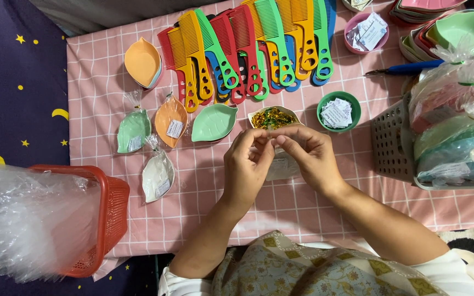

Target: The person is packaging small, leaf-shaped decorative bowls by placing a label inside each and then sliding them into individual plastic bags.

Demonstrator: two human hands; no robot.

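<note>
From the head camera, the left hand (246,164) and right hand (309,156) meet fingertip to fingertip, pinched on the gathered neck of a clear bagged dish (282,166) lying on the pink checked cloth (100,82) just below the bowl of gold and green twist ties (272,118). The packet looks light, its film thin, crinkly and slippery, so the bunched neck seems the surest place to grip.

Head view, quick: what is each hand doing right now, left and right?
Left hand: fingers pinched shut on the top of a small clear packet.
Right hand: fingers pinched shut on the same packet top.
</note>
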